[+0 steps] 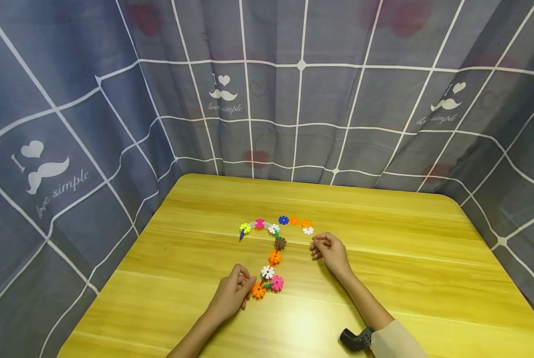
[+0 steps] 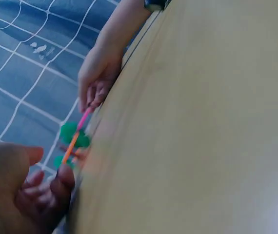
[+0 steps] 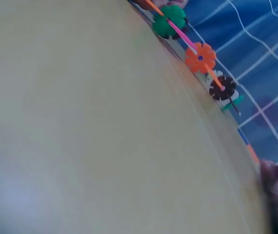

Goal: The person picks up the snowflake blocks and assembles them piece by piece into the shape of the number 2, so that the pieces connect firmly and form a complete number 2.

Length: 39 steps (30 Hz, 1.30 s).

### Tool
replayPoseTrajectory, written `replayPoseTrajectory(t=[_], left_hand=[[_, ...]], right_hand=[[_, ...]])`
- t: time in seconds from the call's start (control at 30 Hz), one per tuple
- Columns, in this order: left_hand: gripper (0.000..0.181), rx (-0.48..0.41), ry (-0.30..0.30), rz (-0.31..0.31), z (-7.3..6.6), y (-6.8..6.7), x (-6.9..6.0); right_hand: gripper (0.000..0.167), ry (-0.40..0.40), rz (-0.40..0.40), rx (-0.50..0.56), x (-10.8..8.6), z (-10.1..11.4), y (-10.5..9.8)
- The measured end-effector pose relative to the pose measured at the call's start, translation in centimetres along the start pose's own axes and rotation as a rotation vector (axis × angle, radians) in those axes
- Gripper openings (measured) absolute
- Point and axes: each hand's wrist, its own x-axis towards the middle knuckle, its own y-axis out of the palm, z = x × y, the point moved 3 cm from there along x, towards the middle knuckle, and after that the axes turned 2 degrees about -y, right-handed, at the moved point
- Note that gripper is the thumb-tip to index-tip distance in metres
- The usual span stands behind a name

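Observation:
A chain of coloured snowflake building discs (image 1: pixel 274 257) winds across the table, some discs lying flat and others edge-on between them. My left hand (image 1: pixel 233 291) is beside an orange disc (image 1: pixel 258 290) at the chain's near end, fingers loosely bent. Whether the fingertips touch that disc is unclear. Farther right, my right hand (image 1: pixel 332 252) hovers low with relaxed, bent fingers, just short of a white disc (image 1: pixel 308 230). That disc ends a short row with a blue disc (image 1: pixel 283 220) and orange ones. In the right wrist view, a green disc (image 3: pixel 169 21) appears near the left hand.
The wooden table (image 1: pixel 397 248) has rounded far corners. A grey-blue checked curtain (image 1: pixel 276 99) hangs behind it and at both sides. A black device (image 1: pixel 355 339) sits at the right wrist, by the beige sleeve (image 1: pixel 397 340).

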Motion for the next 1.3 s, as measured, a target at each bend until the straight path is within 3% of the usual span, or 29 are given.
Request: replayPoseTrajectory(t=[0.1, 0.2, 0.3, 0.37, 0.5, 0.63, 0.73, 0.83, 0.93, 1.07, 1.2, 1.3], left_hand=[[0.029, 0.132, -0.026, -0.168, 1.3, -1.7, 2.8], [0.044, 0.208, -0.025, -0.309, 2.6, -2.8, 5.9], [0.052, 0.268, -0.016, -0.354, 3.4, -3.1, 8.1], [0.046, 0.301, -0.016, -0.370, 3.8, -3.0, 8.6], [0.032, 0.309, -0.032, -0.397, 3.8, -2.6, 8.7], [0.033, 0.283, -0.018, -0.415, 3.2, -2.3, 8.6], [0.033, 0.272, 0.028, -0.406, 2.8, -2.1, 8.7], [0.029, 0.269, 0.083, -0.390, 2.5, -1.7, 8.7], [0.028, 0.245, 0.118, -0.372, 2.4, -1.4, 8.7], [0.033, 0.214, 0.098, -0.310, 1.5, -1.3, 8.7], [0.047, 0.255, 0.035, -0.181, 0.0, -1.7, 6.7], [0.064, 0.259, -0.002, -0.001, -0.9, -1.2, 4.1]], right_hand=[[0.019, -0.156, -0.125, -0.205, 1.5, -0.3, -0.3], [0.034, -0.280, -0.134, -0.461, 2.9, -0.4, 0.2], [0.057, -0.361, -0.005, -0.683, 4.2, -0.7, 1.4], [0.065, -0.401, 0.097, -0.803, 4.9, -1.1, 2.6], [0.058, -0.475, 0.263, -0.912, 6.0, -1.4, 4.6], [0.046, -0.544, 0.348, -0.973, 6.9, -1.2, 5.6], [0.043, -0.528, 0.365, -1.016, 7.1, -1.1, 5.3], [0.044, -0.465, 0.328, -1.033, 6.6, -1.0, 4.0], [0.046, -0.404, 0.272, -1.020, 5.3, -1.0, 1.4], [0.048, -0.379, 0.197, -1.004, 2.4, -1.2, -3.1], [0.049, -0.398, 0.152, -1.008, -2.2, -1.3, -6.1], [0.049, -0.416, 0.154, -1.002, -5.8, -1.2, -7.3]])
